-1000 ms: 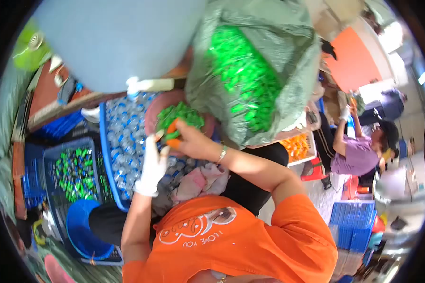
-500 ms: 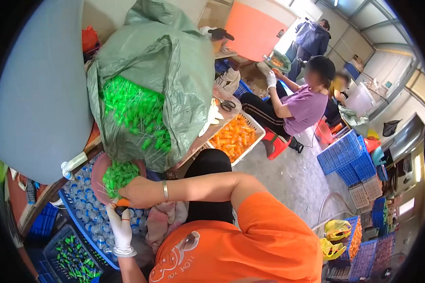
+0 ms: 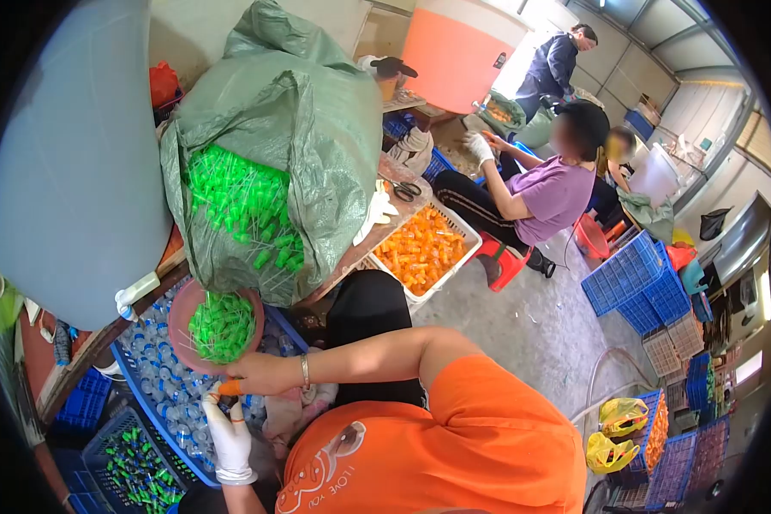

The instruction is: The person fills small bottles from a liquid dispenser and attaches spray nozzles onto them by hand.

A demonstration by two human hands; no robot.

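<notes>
My left hand [image 3: 230,435], in a white glove, is over the blue crate of small clear bottles [image 3: 150,377]. Its fingertips meet those of my right hand [image 3: 261,373], which is bare with orange covers on the fingers and a bracelet at the wrist. Both hands' fingers are closed together, and whatever is between them is too small to make out. Just above them, a pink bowl [image 3: 178,330] holds green pieces with thin clear stems [image 3: 221,327]. More green pieces [image 3: 240,197] fill an open green sack [image 3: 334,171] behind the bowl.
A large grey-blue barrel [image 3: 77,171] stands at left. Green-capped bottles fill a lower crate [image 3: 116,428]. To the right are scissors [image 3: 405,190], a white tray of orange pieces [image 3: 424,296], a seated co-worker in purple [image 3: 557,193], a red stool [image 3: 499,261] and blue crates [image 3: 621,274].
The view has swung right since the first frame. My hands, still together, have shifted slightly down from the bowl's edge. The standing person in the background has turned.
</notes>
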